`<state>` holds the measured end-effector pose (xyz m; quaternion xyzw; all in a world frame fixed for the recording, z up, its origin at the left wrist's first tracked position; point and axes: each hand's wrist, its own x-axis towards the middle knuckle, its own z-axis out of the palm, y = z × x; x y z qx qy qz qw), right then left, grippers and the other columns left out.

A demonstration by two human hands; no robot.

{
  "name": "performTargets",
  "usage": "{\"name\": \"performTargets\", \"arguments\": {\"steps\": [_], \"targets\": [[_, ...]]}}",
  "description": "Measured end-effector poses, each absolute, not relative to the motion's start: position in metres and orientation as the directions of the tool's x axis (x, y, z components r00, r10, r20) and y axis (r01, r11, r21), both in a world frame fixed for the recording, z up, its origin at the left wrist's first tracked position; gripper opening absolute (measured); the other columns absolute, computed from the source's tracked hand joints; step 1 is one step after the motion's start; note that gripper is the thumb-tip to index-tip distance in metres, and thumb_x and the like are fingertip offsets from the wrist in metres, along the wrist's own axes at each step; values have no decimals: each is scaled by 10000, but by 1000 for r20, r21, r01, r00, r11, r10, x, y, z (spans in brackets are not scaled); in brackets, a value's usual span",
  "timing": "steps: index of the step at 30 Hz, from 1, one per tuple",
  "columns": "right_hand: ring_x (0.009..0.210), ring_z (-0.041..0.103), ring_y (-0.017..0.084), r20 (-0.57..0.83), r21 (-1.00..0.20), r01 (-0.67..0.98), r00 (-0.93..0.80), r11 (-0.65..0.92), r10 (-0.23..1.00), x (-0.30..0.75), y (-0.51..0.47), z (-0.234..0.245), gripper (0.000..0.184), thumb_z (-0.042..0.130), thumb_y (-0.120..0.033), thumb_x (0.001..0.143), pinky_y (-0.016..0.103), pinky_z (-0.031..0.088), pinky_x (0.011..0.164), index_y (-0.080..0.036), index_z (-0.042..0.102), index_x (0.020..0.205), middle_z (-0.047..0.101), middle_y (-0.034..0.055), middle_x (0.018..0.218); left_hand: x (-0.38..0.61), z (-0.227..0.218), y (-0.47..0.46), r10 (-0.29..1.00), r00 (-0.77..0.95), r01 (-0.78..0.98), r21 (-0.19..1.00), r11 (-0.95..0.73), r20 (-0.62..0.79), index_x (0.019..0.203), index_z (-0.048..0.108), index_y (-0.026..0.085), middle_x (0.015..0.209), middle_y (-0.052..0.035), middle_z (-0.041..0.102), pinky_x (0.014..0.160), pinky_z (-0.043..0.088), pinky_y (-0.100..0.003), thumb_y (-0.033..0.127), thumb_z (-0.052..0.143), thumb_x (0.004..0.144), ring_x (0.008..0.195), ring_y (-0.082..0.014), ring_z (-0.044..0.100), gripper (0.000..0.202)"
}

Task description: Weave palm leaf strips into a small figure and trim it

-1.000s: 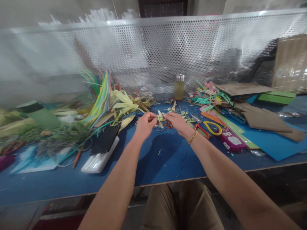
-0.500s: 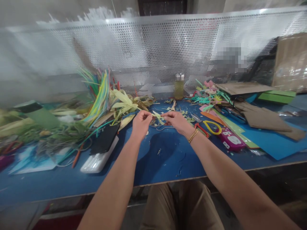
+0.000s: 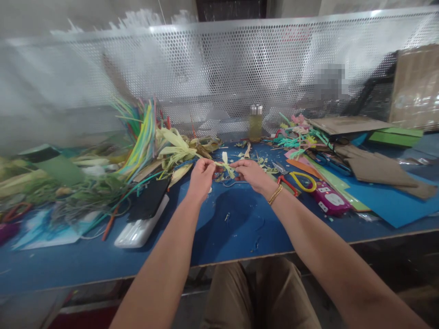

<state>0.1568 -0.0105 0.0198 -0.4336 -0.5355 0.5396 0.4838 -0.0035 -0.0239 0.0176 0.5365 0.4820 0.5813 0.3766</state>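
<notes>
Between my two hands is a small pale green piece of corn husk (image 3: 225,163), knotted or crossed in the middle with short ends sticking up and down. My left hand (image 3: 203,176) pinches one side of it between thumb and fingers. The other side sits in the pinched fingertips of my right hand (image 3: 252,173), whose wrist wears a gold bracelet (image 3: 275,194). Both hands are held over the blue table (image 3: 233,242). Just behind them lie husk scraps (image 3: 260,161), and a larger bunch of husks (image 3: 176,146) rests to the left.
On the left are a black phone (image 3: 148,201) on a white device (image 3: 142,228) and a bundle of coloured stems (image 3: 142,137). Yellow-handled scissors (image 3: 303,181), a purple case (image 3: 332,198) and cardboard (image 3: 379,167) lie right. A bottle (image 3: 255,124) stands before the perforated metal panel (image 3: 226,68).
The husk piece has turned between my fingers; one end now stands upright and another hangs down. My hands have stayed in nearly the same place.
</notes>
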Motion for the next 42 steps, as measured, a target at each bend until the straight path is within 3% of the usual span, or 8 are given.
{"name": "performTargets", "arguments": {"steps": [2, 5, 10, 16, 27, 32, 38, 42], "targets": [[596, 478, 98, 56, -998, -42, -168, 49, 984, 156, -11, 18, 77, 622, -238, 738, 230, 469, 547, -180, 660, 771, 534, -13, 642, -1, 18, -26, 963, -94, 109, 964, -243, 253, 812, 498, 202, 828, -19, 659, 609, 459, -249, 300, 558, 773, 775, -163, 642, 121], [582, 422, 80, 182, -982, 4, -222, 187, 958, 154, -12, 15, 245, 691, -396, 708, 207, 361, 512, -175, 587, 687, 489, -39, 627, 3, 20, -30, 968, -32, 143, 960, -241, 248, 790, 513, 200, 762, -12, 637, 593, 474, -257, 295, 586, 753, 759, -171, 631, 125], [529, 359, 64, 278, -960, -75, -223, 268, 934, 150, -14, 12, 347, 734, -461, 656, 222, 278, 501, -174, 540, 671, 446, -67, 584, 6, 21, -31, 973, -24, 117, 968, -224, 228, 787, 529, 197, 744, -14, 643, 595, 480, -257, 301, 598, 752, 747, -167, 630, 130], [540, 436, 75, 275, -959, -127, -205, 253, 940, 148, -14, 12, 276, 745, -348, 630, 217, 316, 517, -178, 564, 751, 538, -52, 609, 4, 18, -30, 990, 82, -146, 984, -101, 113, 877, 590, 180, 729, -8, 627, 550, 430, -227, 328, 704, 703, 658, -124, 592, 255], [487, 434, 68, 161, -982, -140, -289, 125, 944, 158, -13, 17, 313, 799, -361, 592, 226, 379, 505, -191, 565, 712, 507, -67, 551, -9, 14, -20, 996, 3, -131, 987, -93, 95, 764, 645, 157, 674, 0, 612, 600, 457, -234, 348, 820, 588, 592, -86, 542, 313], [573, 510, 74, 100, -976, -214, -295, 36, 950, 161, -9, 15, 317, 823, -324, 574, 234, 463, 581, -176, 640, 786, 566, -40, 642, -8, 16, -23, 996, -32, -198, 976, -91, 87, 899, 644, 175, 761, -16, 646, 696, 497, -272, 414, 779, 651, 695, -123, 611, 370], [695, 600, 105, 117, -956, -293, -342, 13, 932, 160, -10, 14, 304, 782, -237, 611, 273, 519, 710, -171, 674, 887, 663, 8, 781, -5, 17, -27, 959, 283, -114, 993, 28, 5, 952, 673, 179, 928, -95, 697, 764, 483, -312, 640, 561, 771, 897, -206, 645, 508], [690, 597, 100, 142, -964, -260, -300, 63, 943, 160, -13, 18, 293, 739, -177, 619, 266, 519, 692, -181, 648, 898, 671, 5, 820, -4, 15, -26, 954, 288, -57, 996, -68, 82, 950, 688, 181, 944, -81, 701, 795, 464, -318, 586, 627, 746, 914, -209, 625, 457]]}}
